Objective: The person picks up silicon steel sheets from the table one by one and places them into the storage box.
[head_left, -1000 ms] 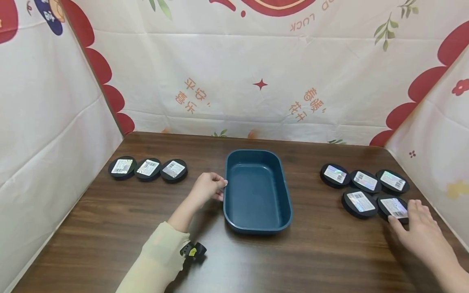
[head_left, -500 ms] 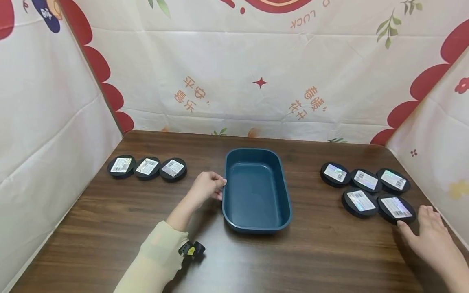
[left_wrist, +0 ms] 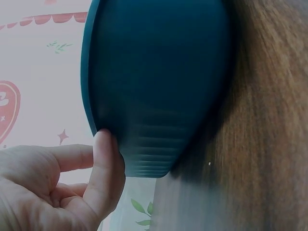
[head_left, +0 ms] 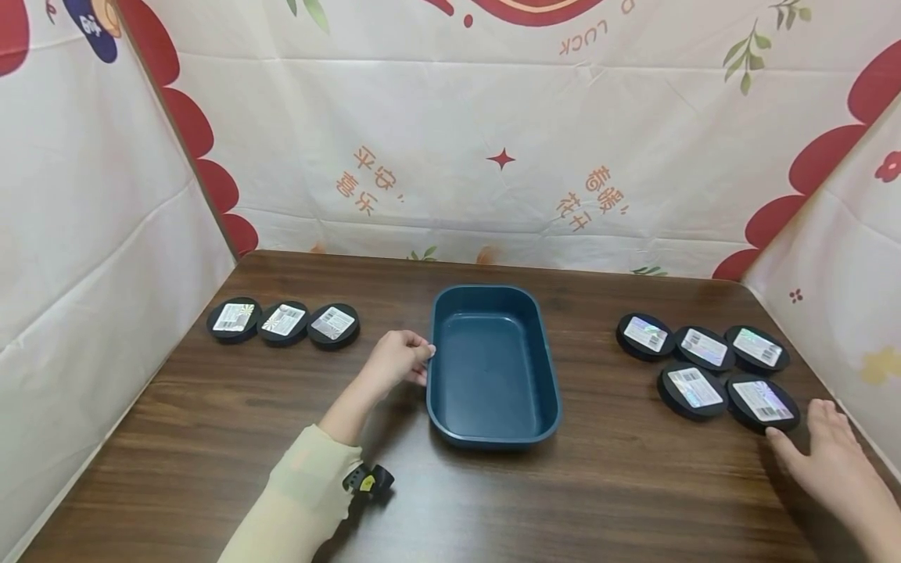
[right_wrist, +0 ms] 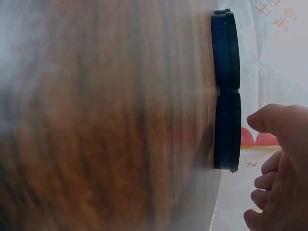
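A dark blue rectangular plastic tray [head_left: 493, 375] with rounded corners stands mid-table. My left hand [head_left: 394, 361] pinches its left rim between thumb and fingers, as the left wrist view shows from the side of the tray wall [left_wrist: 159, 86]. To the right lie several flat black round cases with white barcode labels, set in two rows. My right hand [head_left: 834, 461] hovers by the nearest right-hand case [head_left: 763, 403], holding nothing. In the right wrist view, its thumb is apart from the edge of a black case [right_wrist: 227, 132], and the other fingers are loosely bent.
Three more black labelled cases [head_left: 284, 323] lie in a row at the left of the brown wooden table [head_left: 211, 438]. Printed white cloth [head_left: 450, 117] hangs behind and along both sides. A small black device [head_left: 369, 480] is strapped to my left wrist.
My right hand has drawn back a little to the right and toward me, off the nearest right-hand case, whose label now shows fully. My left hand stays on the tray rim.
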A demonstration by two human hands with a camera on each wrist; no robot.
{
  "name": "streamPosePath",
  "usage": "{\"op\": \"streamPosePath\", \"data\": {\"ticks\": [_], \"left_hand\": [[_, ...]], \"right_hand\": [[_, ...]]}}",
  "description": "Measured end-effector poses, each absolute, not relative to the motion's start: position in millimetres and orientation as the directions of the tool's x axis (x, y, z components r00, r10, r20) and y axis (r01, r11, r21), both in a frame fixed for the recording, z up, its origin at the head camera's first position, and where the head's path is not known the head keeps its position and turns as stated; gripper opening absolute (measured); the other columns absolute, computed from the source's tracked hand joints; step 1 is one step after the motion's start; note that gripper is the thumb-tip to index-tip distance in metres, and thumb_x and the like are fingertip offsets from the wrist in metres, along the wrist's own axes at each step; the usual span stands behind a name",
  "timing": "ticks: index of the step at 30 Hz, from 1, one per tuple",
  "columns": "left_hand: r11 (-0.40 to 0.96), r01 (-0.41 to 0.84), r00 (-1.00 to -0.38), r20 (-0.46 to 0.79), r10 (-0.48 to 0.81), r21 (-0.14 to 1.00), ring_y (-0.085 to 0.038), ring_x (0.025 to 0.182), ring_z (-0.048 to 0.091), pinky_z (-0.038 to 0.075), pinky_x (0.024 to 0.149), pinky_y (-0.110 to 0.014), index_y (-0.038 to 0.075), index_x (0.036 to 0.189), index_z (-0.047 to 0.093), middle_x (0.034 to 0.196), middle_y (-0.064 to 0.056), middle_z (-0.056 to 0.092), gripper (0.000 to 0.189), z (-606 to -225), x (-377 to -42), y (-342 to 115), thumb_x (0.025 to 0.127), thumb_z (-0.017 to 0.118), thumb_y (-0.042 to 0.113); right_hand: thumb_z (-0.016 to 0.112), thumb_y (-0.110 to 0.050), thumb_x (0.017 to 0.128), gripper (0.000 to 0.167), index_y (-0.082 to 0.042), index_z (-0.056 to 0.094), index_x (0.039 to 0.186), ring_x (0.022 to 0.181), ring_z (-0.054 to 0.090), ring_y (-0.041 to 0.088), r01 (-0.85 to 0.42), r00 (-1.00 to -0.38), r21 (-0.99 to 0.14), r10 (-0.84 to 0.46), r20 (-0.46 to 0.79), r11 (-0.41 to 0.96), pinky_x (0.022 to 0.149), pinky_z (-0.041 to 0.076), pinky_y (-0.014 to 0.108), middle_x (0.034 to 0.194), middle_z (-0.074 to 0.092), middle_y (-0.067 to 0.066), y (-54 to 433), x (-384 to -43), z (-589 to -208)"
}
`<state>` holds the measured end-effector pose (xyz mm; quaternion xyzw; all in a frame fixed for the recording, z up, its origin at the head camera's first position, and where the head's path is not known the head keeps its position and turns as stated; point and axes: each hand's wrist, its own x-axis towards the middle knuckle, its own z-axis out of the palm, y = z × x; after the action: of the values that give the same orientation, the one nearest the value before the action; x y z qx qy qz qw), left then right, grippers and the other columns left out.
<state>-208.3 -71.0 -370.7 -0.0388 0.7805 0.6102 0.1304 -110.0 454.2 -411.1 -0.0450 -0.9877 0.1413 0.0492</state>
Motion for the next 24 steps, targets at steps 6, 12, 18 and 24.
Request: {"op": "streamPosePath", "data": {"ticks": [6, 12, 18, 24], "left_hand": [[0.247, -0.211, -0.964, -0.243, 0.107, 0.946, -0.013, 0.051, 0.055, 0.055, 0.052, -0.029, -0.011, 0.098, 0.058, 0.075, -0.014, 0.056, 0.017, -369.5, -208.2, -71.6, 0.091, 0.057, 0.004], [0.244, -0.204, -0.966, -0.236, 0.109, 0.948, -0.013, 0.051, 0.054, 0.055, 0.052, -0.029, -0.01, 0.096, 0.059, 0.071, -0.01, 0.054, 0.016, -369.1, -208.0, -71.6, 0.09, 0.057, 0.005], [0.238, -0.2, -0.966, -0.232, 0.113, 0.951, -0.013, 0.049, 0.053, 0.054, 0.052, -0.029, -0.011, 0.096, 0.058, 0.07, -0.009, 0.053, 0.016, -370.2, -205.8, -69.5, 0.091, 0.057, 0.004], [0.245, -0.203, -0.965, -0.237, 0.115, 0.948, -0.013, 0.048, 0.053, 0.055, 0.054, -0.033, -0.011, 0.096, 0.058, 0.068, -0.009, 0.053, 0.016, -369.8, -204.2, -68.6, 0.09, 0.057, 0.004]], "right_hand": [[0.041, -0.028, 0.098, 0.079, 0.029, -0.006, 0.128, 0.126, -0.013, 0.056, 0.073, -0.992, -0.3, 0.1, 0.076, 0.951, 0.106, -0.01, 0.056, 0.129, -0.01, 0.05, 455.8, -112.5, -408.5], [0.04, -0.031, 0.098, 0.081, 0.029, -0.007, 0.128, 0.126, -0.013, 0.057, 0.087, -0.992, -0.306, 0.111, 0.063, 0.948, 0.105, -0.009, 0.058, 0.129, -0.011, 0.05, 459.1, -114.5, -412.5], [0.04, -0.029, 0.098, 0.08, 0.028, -0.006, 0.128, 0.126, -0.013, 0.057, 0.079, -0.993, -0.312, 0.102, 0.057, 0.947, 0.105, -0.008, 0.059, 0.13, -0.011, 0.05, 457.5, -114.5, -413.6], [0.04, -0.028, 0.098, 0.08, 0.029, -0.007, 0.128, 0.126, -0.014, 0.057, 0.091, -0.992, -0.311, 0.112, 0.049, 0.946, 0.105, -0.008, 0.06, 0.13, -0.012, 0.049, 455.2, -112.9, -415.8]]}}
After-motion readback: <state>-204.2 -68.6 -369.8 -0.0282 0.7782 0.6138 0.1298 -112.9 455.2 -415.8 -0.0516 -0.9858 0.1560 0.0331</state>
